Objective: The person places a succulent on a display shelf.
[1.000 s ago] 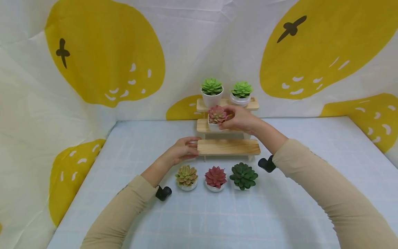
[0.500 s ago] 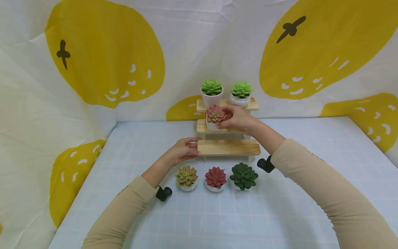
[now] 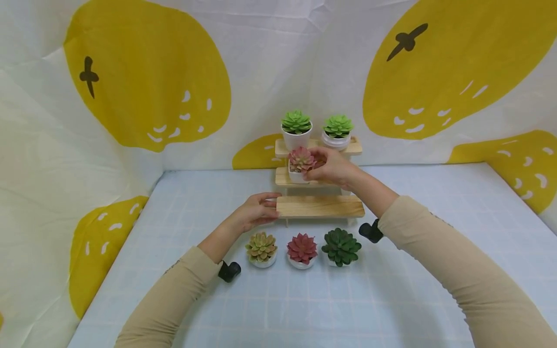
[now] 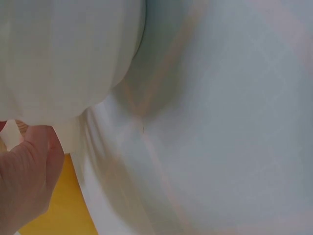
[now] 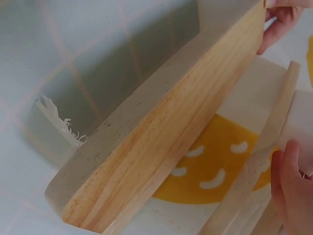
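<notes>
My right hand [image 3: 332, 166] holds a white pot with a pink succulent [image 3: 301, 159] at the left part of the middle step of a wooden tiered stand [image 3: 319, 206]. In the right wrist view, the fingers [image 5: 291, 161] lie against the pot's white side [image 5: 301, 125]. My left hand [image 3: 256, 210] grips the left end of the stand's lowest step, and its fingers also show at the far end of the plank [image 5: 176, 117]. Two bright green succulents, one in a tall pot [image 3: 297, 129] and one in a rounded pot [image 3: 338, 130], stand on the top step.
In front of the stand, a yellowish succulent [image 3: 261, 249], a red succulent [image 3: 302, 250] and a dark green succulent [image 3: 341, 246] line up on the pale checked tablecloth [image 3: 296, 309]. A lemon-print curtain [image 3: 270, 72] hangs behind. A black camera [image 3: 229, 271] sits at the left wrist.
The pink succulent has shifted slightly left on the middle step with my right hand still holding it. My left hand has stayed at the lowest step.
</notes>
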{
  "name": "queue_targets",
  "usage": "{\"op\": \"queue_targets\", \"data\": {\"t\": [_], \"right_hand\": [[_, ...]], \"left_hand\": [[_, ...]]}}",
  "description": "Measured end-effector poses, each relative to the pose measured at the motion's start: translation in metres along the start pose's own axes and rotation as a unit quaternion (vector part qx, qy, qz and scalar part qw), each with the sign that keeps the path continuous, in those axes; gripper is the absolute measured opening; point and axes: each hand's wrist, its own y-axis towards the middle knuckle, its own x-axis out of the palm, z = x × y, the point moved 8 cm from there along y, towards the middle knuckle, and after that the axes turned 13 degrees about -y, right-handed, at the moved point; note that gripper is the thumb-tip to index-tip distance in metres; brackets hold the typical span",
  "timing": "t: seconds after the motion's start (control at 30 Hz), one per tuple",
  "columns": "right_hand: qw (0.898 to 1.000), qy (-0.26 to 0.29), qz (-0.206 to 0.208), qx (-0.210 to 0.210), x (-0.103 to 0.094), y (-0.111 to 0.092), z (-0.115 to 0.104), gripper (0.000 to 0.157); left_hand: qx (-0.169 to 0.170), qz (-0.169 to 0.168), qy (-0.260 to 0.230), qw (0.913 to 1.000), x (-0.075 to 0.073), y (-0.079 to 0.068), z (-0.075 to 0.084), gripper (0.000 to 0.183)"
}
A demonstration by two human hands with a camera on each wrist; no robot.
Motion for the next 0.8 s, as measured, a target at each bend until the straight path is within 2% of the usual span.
{"op": "queue_targets", "data": {"t": [0.8], "right_hand": [[0.999,0.032,0.003,0.006,-0.0034,-0.0042,0.0038,0.063]], "left_hand": [[-0.008,0.006,0.000,1.0000,0.0011,-0.0005,0.0006,0.060]]}}
